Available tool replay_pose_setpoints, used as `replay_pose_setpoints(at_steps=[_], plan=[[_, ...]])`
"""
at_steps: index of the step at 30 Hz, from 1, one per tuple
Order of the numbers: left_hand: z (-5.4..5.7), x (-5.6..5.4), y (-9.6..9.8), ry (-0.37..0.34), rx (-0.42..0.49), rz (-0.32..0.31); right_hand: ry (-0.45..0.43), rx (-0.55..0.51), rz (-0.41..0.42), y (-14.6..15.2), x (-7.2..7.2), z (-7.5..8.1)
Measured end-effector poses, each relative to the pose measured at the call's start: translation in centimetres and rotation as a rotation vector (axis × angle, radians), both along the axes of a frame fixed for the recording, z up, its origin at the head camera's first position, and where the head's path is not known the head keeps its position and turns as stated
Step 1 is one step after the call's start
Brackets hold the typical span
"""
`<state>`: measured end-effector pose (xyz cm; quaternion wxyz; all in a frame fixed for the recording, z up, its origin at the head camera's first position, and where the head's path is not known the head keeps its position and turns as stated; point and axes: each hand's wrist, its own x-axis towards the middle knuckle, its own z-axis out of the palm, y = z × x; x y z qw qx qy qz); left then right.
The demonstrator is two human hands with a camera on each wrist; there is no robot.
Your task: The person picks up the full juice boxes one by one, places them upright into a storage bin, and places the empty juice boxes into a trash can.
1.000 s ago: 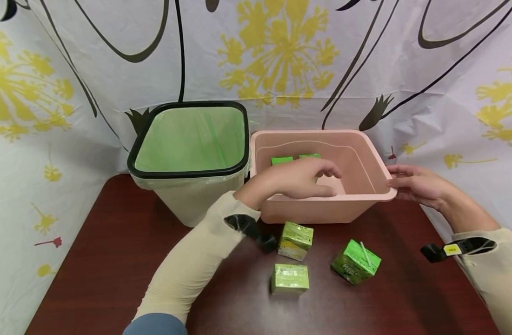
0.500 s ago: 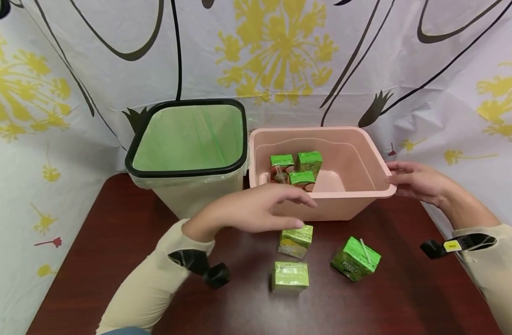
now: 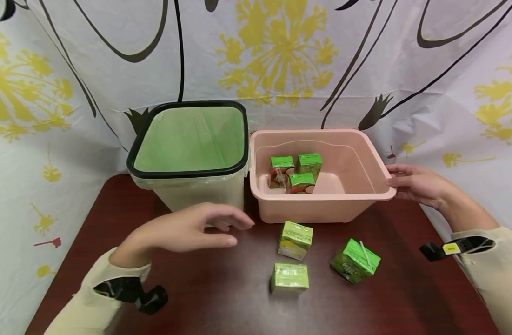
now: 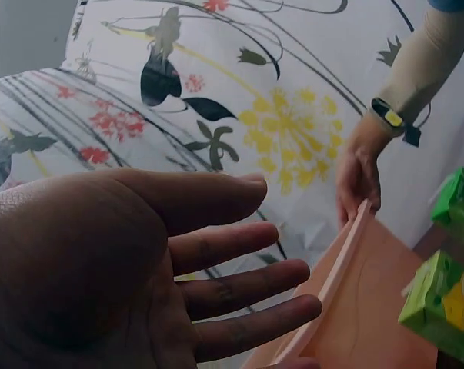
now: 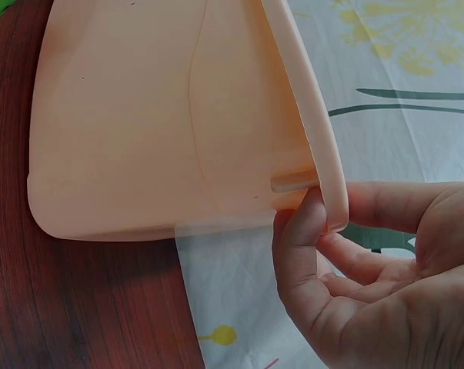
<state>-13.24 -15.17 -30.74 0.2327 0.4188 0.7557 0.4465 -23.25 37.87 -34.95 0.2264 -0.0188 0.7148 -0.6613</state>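
Observation:
My right hand (image 3: 423, 186) pinches the right end rim of a pink plastic bin (image 3: 314, 211); the right wrist view shows thumb and finger either side of that rim (image 5: 324, 169). Three green-topped juice boxes (image 3: 282, 171) stand in the bin's left part. My left hand (image 3: 186, 229) hovers above the table, holding nothing, fingers extended and spread in the left wrist view. To its right are a light green juice box (image 3: 295, 240), a second pale green juice box (image 3: 289, 278) nearer the front, and a tilted bright green juice box (image 3: 356, 261) with a straw on top.
Left of the bin stands a pale trash can (image 3: 168, 197) with a black rim and a green-looking liner. Both containers stand at the back of the dark red-brown table (image 3: 222, 307). A white flowered cloth (image 3: 289, 60) hangs behind and at the sides.
My left hand has withdrawn from over the pink bin, leftward and toward the front, uncovering the juice boxes inside. My right hand stays on the rim.

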Motion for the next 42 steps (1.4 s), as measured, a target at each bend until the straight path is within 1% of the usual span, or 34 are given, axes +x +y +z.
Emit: replay_pose_setpoints(at_steps=[3,5,7,10,12,14,17,19,20,21,23,24,27,30,33,35,36,37,38,39,40,42], plan=[[0.0,0.4,-1.9,-0.019,0.009,0.03,-0.003,-0.012,-0.003,0.0,0.1,-0.2],[0.2,0.7,-3.2,-0.033,0.026,0.049,-0.001,-0.016,0.001,-0.1,0.1,-0.3],[0.5,1.0,-4.6,-0.005,0.037,0.065,0.0,-0.022,0.003,-0.1,0.2,-0.4],[1.1,1.6,-6.9,0.06,0.048,0.085,0.0,-0.028,0.01,-0.2,0.2,-0.5],[1.4,1.8,-8.3,0.102,0.064,0.096,-0.001,-0.032,0.011,-0.1,0.3,-0.5],[1.4,1.8,-9.9,0.11,0.102,0.101,-0.001,-0.035,0.011,-0.1,0.3,-0.5],[1.2,1.6,-12.5,0.073,0.18,0.102,0.002,-0.032,0.012,-0.1,0.2,-0.5],[1.2,1.5,-14.1,0.05,0.196,0.139,0.004,-0.03,0.012,-0.2,0.2,-0.4],[1.2,1.3,-14.8,0.03,0.208,0.166,0.004,-0.025,0.011,-0.2,0.2,-0.4],[1.2,1.1,-15.6,0.014,0.202,0.203,0.004,-0.02,0.009,-0.2,0.1,-0.3],[1.1,0.5,-17.0,-0.027,0.193,0.278,0.004,-0.011,0.005,-0.2,0.1,-0.3],[1.1,0.1,-17.7,-0.065,0.205,0.306,0.003,-0.007,0.003,-0.1,0.1,-0.3],[0.7,-1.5,-19.5,-0.206,0.265,0.362,0.003,-0.004,-0.001,-0.1,0.1,-0.3],[0.8,-3.1,-20.6,-0.341,0.353,0.408,0.004,-0.014,0.001,0.0,0.1,-0.3],[1.4,-4.5,-21.0,-0.423,0.437,0.473,0.004,-0.019,0.002,0.0,0.1,-0.3],[2.2,-5.4,-21.0,-0.464,0.483,0.525,0.003,-0.018,0.002,0.0,0.1,-0.3],[2.6,-5.9,-20.9,-0.478,0.49,0.556,0.003,-0.016,0.002,0.0,0.0,-0.3],[3.0,-6.4,-20.7,-0.476,0.467,0.602,0.004,-0.01,0.002,0.1,0.0,-0.2],[3.5,-6.8,-20.5,-0.467,0.422,0.653,0.004,-0.007,0.0,0.1,0.0,-0.2],[3.9,-7.3,-20.1,-0.452,0.357,0.694,0.006,0.0,0.0,0.1,0.0,-0.2],[4.3,-7.8,-19.7,-0.434,0.276,0.73,0.006,0.007,-0.001,0.1,0.0,-0.2],[5.1,-8.7,-18.8,-0.401,0.086,0.772,0.004,0.013,-0.003,0.0,0.0,-0.1]])
